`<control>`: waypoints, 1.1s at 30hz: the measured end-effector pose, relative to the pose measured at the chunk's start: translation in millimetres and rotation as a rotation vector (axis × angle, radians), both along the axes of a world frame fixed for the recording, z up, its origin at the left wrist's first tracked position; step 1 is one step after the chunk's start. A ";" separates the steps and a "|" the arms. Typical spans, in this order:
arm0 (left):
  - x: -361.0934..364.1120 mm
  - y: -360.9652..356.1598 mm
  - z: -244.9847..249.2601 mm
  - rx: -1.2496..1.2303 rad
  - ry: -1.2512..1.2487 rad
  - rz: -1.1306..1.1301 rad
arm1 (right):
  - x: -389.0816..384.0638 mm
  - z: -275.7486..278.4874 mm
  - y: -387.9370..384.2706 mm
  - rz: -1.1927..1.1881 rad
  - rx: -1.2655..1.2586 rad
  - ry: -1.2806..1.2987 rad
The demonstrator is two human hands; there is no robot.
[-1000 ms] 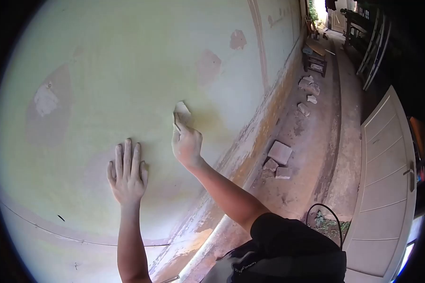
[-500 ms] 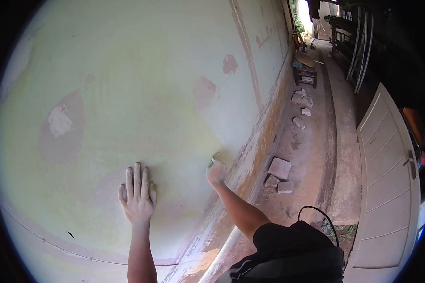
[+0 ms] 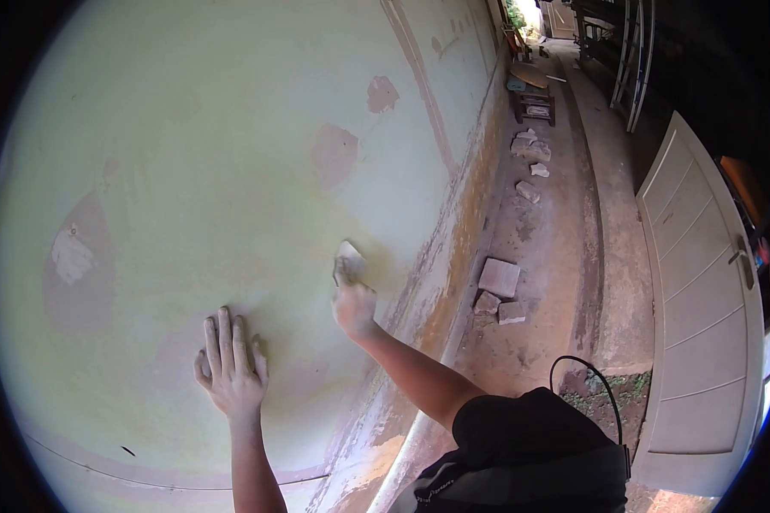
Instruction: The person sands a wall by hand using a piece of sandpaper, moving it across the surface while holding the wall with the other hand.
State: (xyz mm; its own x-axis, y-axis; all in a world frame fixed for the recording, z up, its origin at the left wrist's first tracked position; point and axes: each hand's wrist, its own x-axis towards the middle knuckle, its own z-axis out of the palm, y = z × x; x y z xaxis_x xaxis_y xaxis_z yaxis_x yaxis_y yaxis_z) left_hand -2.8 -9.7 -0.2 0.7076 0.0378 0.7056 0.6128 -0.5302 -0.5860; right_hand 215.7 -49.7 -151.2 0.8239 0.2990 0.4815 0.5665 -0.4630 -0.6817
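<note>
My left hand point(image 3: 228, 366) lies flat against a pale green wall point(image 3: 188, 154), fingers spread and pointing up. To its right, my right hand point(image 3: 354, 309) presses a folded piece of sandpaper point(image 3: 348, 263) against the same wall, the paper sticking out above the fingers. The wall has brownish patched spots point(image 3: 334, 154) and a white chipped patch point(image 3: 71, 255) at the far left.
A dirt and concrete path point(image 3: 565, 231) runs along the wall's foot, with loose stone blocks point(image 3: 499, 278) and rubble point(image 3: 529, 145) on it. A white door point(image 3: 701, 282) leans on the right. A small bench point(image 3: 536, 104) stands farther down. A black cable point(image 3: 586, 376) loops near my black shirt.
My right hand dropped low on the wall half a second ago and has now moved back up and left with the sandpaper. The left hand stays flat on the wall.
</note>
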 end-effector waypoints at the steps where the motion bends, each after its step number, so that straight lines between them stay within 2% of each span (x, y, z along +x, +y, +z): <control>1: 1.0 0.1 -0.5 0.014 -0.005 -0.002 | 8.1 -40.8 2.4 -0.051 -0.003 0.025; 2: -0.3 0.0 -0.6 0.029 -0.009 0.000 | 19.3 -79.9 8.9 -0.099 -0.006 0.052; 4: -1.3 1.3 -0.2 0.022 -0.004 -0.003 | 40.0 -120.9 15.9 -0.095 -0.082 0.168; 5: -0.9 0.3 -0.3 0.010 -0.003 -0.018 | 43.4 -123.4 17.4 -0.079 -0.086 0.163; 7: -3.8 -1.0 0.2 0.009 -0.006 0.005 | 54.2 -111.2 24.4 -0.203 0.133 0.322; 9: -2.9 4.5 -4.2 -0.044 0.006 -0.023 | 38.7 -38.0 19.9 -0.133 0.162 0.384; 11: -0.9 9.0 -7.4 -0.035 -0.007 -0.026 | 15.1 31.7 26.0 -0.062 0.469 0.253; 13: 1.0 6.7 -6.4 -0.028 0.018 -0.016 | -19.6 111.6 15.4 0.051 0.653 -0.061; 15: -5.0 3.0 -5.9 -0.052 0.042 0.007 | -44.2 167.1 6.6 0.334 0.522 -0.029; 16: -8.4 -0.1 -1.6 -0.109 0.055 -0.001 | -47.2 166.9 6.1 0.340 0.525 -0.024; 18: -15.7 -2.0 9.8 -0.154 0.063 -0.012 | -45.4 165.7 11.0 0.272 0.411 -0.233; 19: -24.5 -1.2 14.5 -0.138 0.034 0.016 | -40.3 149.7 13.4 0.224 0.398 -0.247; 21: -37.7 3.5 23.0 -0.122 -0.003 0.049 | -24.4 81.8 22.2 0.126 0.321 -0.261; 24: -49.8 10.4 31.1 -0.003 -0.001 0.054 | -4.0 -43.6 22.4 0.080 0.150 -0.020; 25: -49.6 10.0 30.3 0.004 -0.004 0.061 | -1.8 -55.3 9.6 0.096 0.011 0.191; 26: -46.6 8.3 28.7 -0.017 -0.006 0.058 | 4.3 -77.8 12.0 0.033 0.038 0.189; 29: -40.5 8.4 28.4 -0.021 -0.033 0.057 | 19.0 -69.4 20.3 -0.092 0.108 0.243; 31: -42.3 7.6 27.7 -0.010 -0.022 0.038 | 19.1 -36.2 26.6 -0.081 0.178 0.194; 33: -38.9 7.6 27.0 -0.001 -0.036 0.055 | 3.3 44.6 12.7 0.006 0.339 0.197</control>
